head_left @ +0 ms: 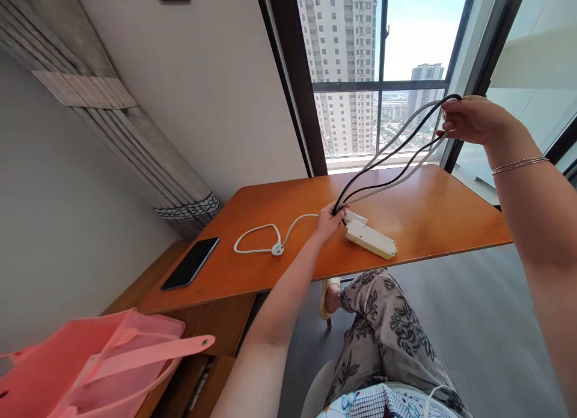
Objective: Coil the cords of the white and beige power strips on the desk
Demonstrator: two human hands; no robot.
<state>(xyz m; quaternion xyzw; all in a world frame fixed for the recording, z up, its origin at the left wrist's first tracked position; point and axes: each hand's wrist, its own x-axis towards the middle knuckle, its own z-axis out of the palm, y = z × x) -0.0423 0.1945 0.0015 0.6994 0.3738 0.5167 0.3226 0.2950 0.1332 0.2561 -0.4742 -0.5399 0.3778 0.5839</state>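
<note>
A black cord [418, 128] and a white cord [413, 169] run as a long doubled loop between my hands above the table. My right hand [469, 119] is raised in front of the window, its fingers pinched on the far end of the loop. Lower down, my left hand [330, 222] grips the cords together near the tabletop. A white power strip [371, 239] lies just right of my left hand, with a second white block [356, 217] partly hidden behind it. From near my left hand, more white cord curves left to a round white plug [277, 248].
The wooden table [265, 202] spans the view below the window. A dark tablet [191, 263] lies near its left end. A pink bag [108, 358] stands at lower left on a wooden unit. My legs are below the table's front edge.
</note>
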